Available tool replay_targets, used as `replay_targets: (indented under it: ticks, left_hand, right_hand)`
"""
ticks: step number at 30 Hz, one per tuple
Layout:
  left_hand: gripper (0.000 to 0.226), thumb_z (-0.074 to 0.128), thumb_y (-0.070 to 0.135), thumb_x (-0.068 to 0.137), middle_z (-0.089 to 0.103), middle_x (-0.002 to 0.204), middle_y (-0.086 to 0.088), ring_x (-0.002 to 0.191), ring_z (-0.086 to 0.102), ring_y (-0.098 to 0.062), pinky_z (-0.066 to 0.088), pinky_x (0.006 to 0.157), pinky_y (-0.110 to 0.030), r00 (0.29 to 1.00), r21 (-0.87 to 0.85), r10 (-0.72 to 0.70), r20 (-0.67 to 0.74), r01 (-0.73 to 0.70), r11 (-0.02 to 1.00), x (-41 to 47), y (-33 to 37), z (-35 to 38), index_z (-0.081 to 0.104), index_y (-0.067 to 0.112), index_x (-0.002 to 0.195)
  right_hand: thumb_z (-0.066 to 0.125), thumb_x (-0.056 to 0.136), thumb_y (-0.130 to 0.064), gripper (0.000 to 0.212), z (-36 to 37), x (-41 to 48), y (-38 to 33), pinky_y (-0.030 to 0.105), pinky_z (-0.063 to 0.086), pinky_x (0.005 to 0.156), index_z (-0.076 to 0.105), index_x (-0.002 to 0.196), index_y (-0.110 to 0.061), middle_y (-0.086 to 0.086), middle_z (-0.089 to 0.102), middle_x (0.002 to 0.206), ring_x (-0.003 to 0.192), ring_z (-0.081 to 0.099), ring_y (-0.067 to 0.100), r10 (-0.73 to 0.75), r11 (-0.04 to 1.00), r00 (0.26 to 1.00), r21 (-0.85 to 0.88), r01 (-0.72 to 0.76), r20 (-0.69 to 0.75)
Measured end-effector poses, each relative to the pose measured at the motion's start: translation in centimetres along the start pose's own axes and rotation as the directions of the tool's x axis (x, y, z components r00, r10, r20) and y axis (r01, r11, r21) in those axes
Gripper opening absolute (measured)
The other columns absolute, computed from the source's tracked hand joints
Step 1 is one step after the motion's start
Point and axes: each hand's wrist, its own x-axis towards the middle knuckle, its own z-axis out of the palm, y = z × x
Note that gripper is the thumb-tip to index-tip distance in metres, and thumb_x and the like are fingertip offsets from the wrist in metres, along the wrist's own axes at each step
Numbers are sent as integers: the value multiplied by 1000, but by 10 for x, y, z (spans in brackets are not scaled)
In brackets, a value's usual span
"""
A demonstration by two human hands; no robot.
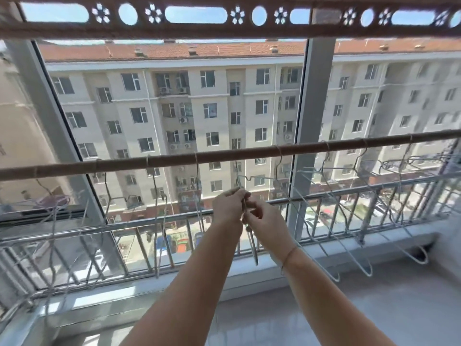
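Note:
A brown clothes rod (224, 154) runs across the window at chest height, with several thin metal wire hangers hooked over it. Both my hands meet just below the rod at the centre. My left hand (228, 206) pinches the upper part of one wire hanger (252, 242) that hangs edge-on. My right hand (264, 218) grips the same hanger just below and to the right, fingers curled round the wire. The hanger's lower end hangs down between my forearms.
More wire hangers (331, 245) hang to the right and others (159, 221) to the left. Behind stand a steel railing (139, 224) and large window panes. A perforated brown rail (224, 18) runs overhead. The tiled sill (374, 308) lies below.

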Motion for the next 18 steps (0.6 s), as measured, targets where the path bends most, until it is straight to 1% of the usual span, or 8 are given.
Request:
replay_targets:
  ticks: [1, 3, 5, 8, 10, 14, 16, 18]
  left_hand:
    - [19, 54, -1, 88, 60, 68, -7, 55, 56, -16, 42, 38, -15, 1000, 20, -12, -2, 12, 1000, 1, -6, -1, 61, 8, 73]
    - [13, 55, 0, 87, 61, 70, -8, 59, 56, -17, 43, 44, -20, 999, 48, -51, -20, 52, 998, 3, -20, -5, 63, 6, 80]
    - [10, 55, 1, 88, 62, 72, -8, 61, 56, -17, 44, 45, -22, 995, 48, -88, -46, 91, 995, 3, -39, -10, 64, 4, 88]
    - [15, 55, 2, 88, 61, 70, -6, 57, 52, -13, 41, 48, -19, 989, 138, -119, -84, 129, 982, 0, -74, -22, 65, 2, 100]
    - [18, 55, 1, 86, 60, 68, -5, 58, 51, -12, 39, 51, -19, 988, 219, -122, -94, 140, 966, -4, -96, -33, 66, 1, 101]
    - [16, 53, 0, 87, 59, 67, -5, 62, 50, -15, 39, 58, -20, 987, 332, -147, -56, 158, 930, -11, -122, -58, 67, 8, 85]
    - [17, 52, 3, 88, 62, 71, -5, 66, 53, -16, 42, 63, -22, 991, 446, -130, -28, 129, 886, -16, -129, -70, 68, 8, 88]
    - [21, 52, 3, 86, 67, 79, -5, 74, 59, -15, 45, 66, -20, 997, 591, -76, 3, 60, 805, -24, -132, -82, 71, 6, 97]
  right_hand:
    - [55, 84, -14, 17, -1, -1, 6, 32, 54, 69, 65, 98, -16, -1, 66, 73, 66, 61, 13, 10, 1000, 1000, 8, -10, 22]
    - [55, 86, -14, 14, -2, -4, 19, 24, 51, 62, 65, 92, -21, -5, 64, 66, 60, 59, 9, 38, 999, 997, 26, -39, 62]
    - [55, 88, -13, 13, -4, -7, 35, 16, 49, 61, 62, 89, -24, -6, 64, 70, 62, 59, 7, 70, 997, 995, 39, -72, 69]
    - [52, 90, -13, 12, -8, -11, 57, 22, 48, 72, 62, 97, -14, -2, 64, 84, 79, 61, 13, 124, 992, 990, 30, -126, 66]
    - [52, 90, -14, 17, -12, -16, 71, 21, 46, 76, 60, 105, -11, 0, 63, 93, 88, 60, 14, 139, 990, 987, -22, -138, 77]
    - [55, 88, -12, 29, -14, -26, 95, 17, 40, 79, 57, 117, -9, 3, 59, 107, 100, 55, 17, 155, 981, 980, -134, -137, 129]
    - [55, 87, -11, 37, -14, -32, 105, 17, 37, 87, 53, 124, -9, 4, 55, 119, 110, 51, 16, 157, 974, 972, -191, -123, 176]
    - [57, 85, -11, 45, -15, -37, 114, 21, 31, 99, 48, 130, -9, 7, 51, 129, 121, 45, 18, 146, 962, 967, -258, -89, 209]
